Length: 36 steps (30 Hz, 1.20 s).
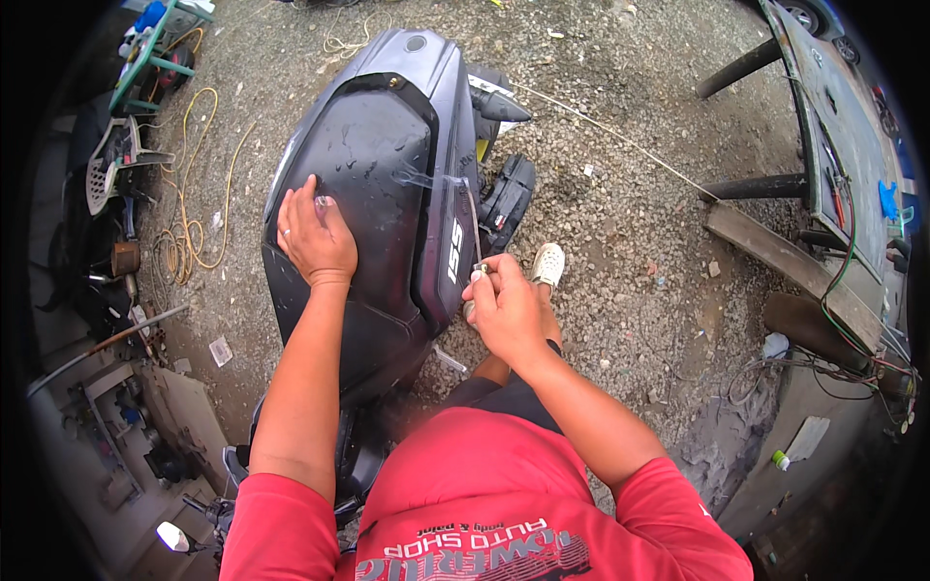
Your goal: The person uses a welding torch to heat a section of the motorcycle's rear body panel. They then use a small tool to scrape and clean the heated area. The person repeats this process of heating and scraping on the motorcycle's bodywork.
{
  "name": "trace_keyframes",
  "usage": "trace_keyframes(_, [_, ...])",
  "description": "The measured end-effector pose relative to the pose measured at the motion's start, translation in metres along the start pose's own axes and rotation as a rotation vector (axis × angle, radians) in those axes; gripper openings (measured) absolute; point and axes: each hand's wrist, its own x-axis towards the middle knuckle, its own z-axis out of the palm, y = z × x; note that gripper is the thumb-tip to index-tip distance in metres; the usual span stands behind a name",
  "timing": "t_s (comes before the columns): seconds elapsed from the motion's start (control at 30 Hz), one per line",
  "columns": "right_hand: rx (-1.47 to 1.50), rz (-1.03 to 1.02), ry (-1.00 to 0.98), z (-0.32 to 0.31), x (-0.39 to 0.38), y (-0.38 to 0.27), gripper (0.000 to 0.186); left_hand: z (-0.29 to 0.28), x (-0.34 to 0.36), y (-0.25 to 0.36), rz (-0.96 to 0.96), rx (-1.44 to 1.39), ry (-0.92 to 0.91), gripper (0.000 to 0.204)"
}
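Note:
A motorcycle's black seat (373, 165) stretches below me, dotted with wet-looking drops and framed by dark purple-grey body panels (444, 218). My left hand (316, 234) rests on the seat's left side, fingers stretched out. A small shiny translucent patch shows beside its fingers; I cannot make out what it is. Next to the right side panel, my right hand (499, 298) is closed around the lower end of a thin metal rod (475, 228), which points away from me along the panel. A pale translucent streak (426, 179) crosses the seat's right edge near the rod's tip.
A white clog (549, 264) stands on gravel to the right. Farther right are a tilted metal table (852, 145), a beam (794, 276) and loose cables. On the left lie a coiled yellow hose (179, 242), a white plastic chair (111, 165) and assorted parts.

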Motion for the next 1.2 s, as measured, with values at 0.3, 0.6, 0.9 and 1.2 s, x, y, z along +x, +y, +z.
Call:
trace_keyframes(0.3, [-0.088, 0.009, -0.033, -0.002, 0.003, -0.001, 0.016, -0.002, 0.001, 0.003, 0.011, 0.029, -0.002, 0.043])
trace_keyframes(0.6, [-0.068, 0.033, -0.018, 0.0, 0.001, -0.008, 0.017, 0.0, 0.001, 0.001, 0.003, -0.003, 0.004, 0.045])
trace_keyframes(0.9, [-0.051, 0.076, -0.04, -0.001, 0.003, -0.012, 0.016, -0.001, 0.002, 0.001, 0.009, 0.006, 0.001, 0.045])
trace_keyframes(1.2, [-0.081, 0.055, -0.02, -0.002, 0.003, -0.015, 0.016, -0.003, 0.001, 0.002, 0.015, 0.04, 0.0, 0.042])
